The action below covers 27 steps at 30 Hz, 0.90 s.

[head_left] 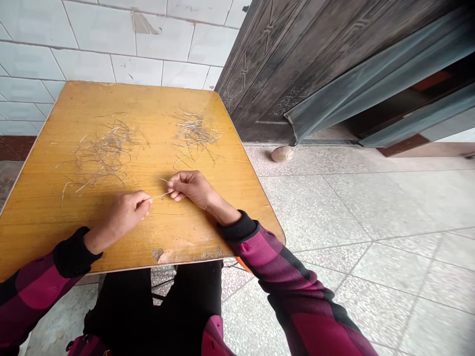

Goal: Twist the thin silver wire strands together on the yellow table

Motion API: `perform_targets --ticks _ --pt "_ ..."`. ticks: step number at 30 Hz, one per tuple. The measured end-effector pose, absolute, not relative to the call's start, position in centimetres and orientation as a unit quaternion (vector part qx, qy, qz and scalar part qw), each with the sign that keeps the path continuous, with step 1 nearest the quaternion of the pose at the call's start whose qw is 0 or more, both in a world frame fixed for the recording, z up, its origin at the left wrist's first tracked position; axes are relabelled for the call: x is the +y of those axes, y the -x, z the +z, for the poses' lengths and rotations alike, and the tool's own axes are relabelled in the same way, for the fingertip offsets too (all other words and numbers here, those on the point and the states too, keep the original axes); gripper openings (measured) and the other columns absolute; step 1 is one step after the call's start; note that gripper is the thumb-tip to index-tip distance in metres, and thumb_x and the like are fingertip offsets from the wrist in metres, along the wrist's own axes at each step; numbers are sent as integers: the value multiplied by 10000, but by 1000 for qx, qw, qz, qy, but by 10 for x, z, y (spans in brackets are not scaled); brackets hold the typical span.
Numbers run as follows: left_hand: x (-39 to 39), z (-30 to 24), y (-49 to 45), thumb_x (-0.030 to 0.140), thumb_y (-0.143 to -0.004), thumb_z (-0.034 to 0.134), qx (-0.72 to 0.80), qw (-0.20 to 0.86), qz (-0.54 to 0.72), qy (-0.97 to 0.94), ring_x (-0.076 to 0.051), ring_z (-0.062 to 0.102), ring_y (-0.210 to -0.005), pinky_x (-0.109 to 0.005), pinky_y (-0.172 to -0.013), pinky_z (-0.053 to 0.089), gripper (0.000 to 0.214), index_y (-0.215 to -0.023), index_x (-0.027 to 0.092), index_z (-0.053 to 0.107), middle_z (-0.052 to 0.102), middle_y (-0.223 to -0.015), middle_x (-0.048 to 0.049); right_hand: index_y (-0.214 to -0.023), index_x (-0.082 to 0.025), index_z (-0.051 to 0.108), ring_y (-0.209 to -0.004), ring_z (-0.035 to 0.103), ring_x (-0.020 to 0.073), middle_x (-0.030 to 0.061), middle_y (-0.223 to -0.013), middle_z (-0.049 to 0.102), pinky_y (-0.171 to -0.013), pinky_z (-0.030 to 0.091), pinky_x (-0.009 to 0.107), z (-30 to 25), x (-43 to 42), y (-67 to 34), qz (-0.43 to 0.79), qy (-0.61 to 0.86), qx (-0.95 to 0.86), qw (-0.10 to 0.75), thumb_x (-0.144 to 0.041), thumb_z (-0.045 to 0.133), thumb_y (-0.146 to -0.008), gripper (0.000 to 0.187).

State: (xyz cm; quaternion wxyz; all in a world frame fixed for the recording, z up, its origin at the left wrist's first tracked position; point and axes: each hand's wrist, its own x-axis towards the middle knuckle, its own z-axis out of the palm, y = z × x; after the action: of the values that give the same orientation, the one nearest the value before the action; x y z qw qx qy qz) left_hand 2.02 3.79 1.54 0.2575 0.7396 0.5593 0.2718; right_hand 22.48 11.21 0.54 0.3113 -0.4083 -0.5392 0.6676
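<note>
**Head view**
Left hand (128,215): fingertips pinched together on a thin strand (162,195).
Right hand (191,190): fingertips clamped on the same strand, close beside the left.
Strand: held between both hands, above a yellow wooden table (156,232).
Table: a left heap (102,153) and a right heap (196,136) of loose strands, beyond the hands.

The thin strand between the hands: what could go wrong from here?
The thin pale strand is pinched only at the fingertips of the left hand and right hand, so it could slip free. The loose strand pile lies just beyond the right hand, which might drag it if it shifts forward. The chipped veneer at the near table edge could snag stray strands.
</note>
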Motion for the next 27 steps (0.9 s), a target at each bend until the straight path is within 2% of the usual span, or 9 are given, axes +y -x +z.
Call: perform_targets --ticks 4,9,12,15,17,19,21,24,27 --pt "39 12 -18 241 -895 493 540 165 250 -787 -164 639 -693 -270 -655 447 166 -824 208 640 712 -782 -32 -737 -154 631 -496 578 75 -28 -569 610 -473 493 188 -1 112 -225 575 437 -617 313 -383 703 -743 240" --pt "36 10 -19 205 -915 483 498 67 263 -823 -227 644 -921 -357 -834 491 188 -1022 171 633 696 -995 -102 -749 -158 627 -441 548 73 -28 -541 602 -476 445 197 -2 109 -225 454 465 -694 311 -326 603 -830 188" --pt "34 11 -24 204 -921 493 449 31 257 -855 -293 541 -1196 -460 -1032 405 288 -1186 135 585 607 -1275 -164 -760 -160 629 -454 554 81 -24 -542 606 -511 444 211 -1 108 -225 424 463 -715 306 -319 583 -848 187" --pt "33 11 -26 200 -932 480 421 31 237 -875 -322 424 -1326 -516 -1099 322 341 -1260 135 544 483 -1427 -177 -824 -161 628 -481 575 96 -20 -563 617 -533 440 224 2 110 -228 425 461 -717 305 -356 583 -858 203" --pt "34 12 -25 195 -932 476 433 35 244 -867 -320 462 -1271 -513 -1060 361 319 -1235 140 559 519 -1377 -178 -836 -163 618 -489 570 98 -19 -577 618 -536 426 229 7 111 -234 428 462 -716 302 -395 583 -863 236" --pt "34 13 -23 197 -919 495 460 28 264 -848 -302 530 -1123 -481 -962 433 248 -1136 143 603 596 -1212 -166 -791 -167 614 -506 547 93 -19 -591 608 -531 393 228 15 111 -243 422 450 -738 274 -425 610 -849 264" --pt "35 13 -21 191 -901 520 481 26 280 -830 -264 549 -972 -436 -863 467 142 -980 157 632 615 -1015 -124 -748 -171 623 -546 526 92 -20 -625 606 -539 358 229 24 107 -252 412 410 -786 209 -423 692 -791 264" --pt "36 12 -20 161 -878 539 487 56 284 -824 -215 543 -859 -369 -778 473 106 -801 170 612 577 -875 -76 -753 -188 649 -596 514 93 -31 -680 616 -573 328 235 33 96 -259 392 332 -853 92 -334 785 -709 204" --pt "37 9 -21 151 -869 548 489 74 275 -824 -196 543 -826 -345 -754 465 135 -747 167 602 569 -851 -64 -736 -205 661 -605 512 91 -40 -671 623 -593 309 240 33 86 -256 341 311 -887 31 -203 717 -768 65"
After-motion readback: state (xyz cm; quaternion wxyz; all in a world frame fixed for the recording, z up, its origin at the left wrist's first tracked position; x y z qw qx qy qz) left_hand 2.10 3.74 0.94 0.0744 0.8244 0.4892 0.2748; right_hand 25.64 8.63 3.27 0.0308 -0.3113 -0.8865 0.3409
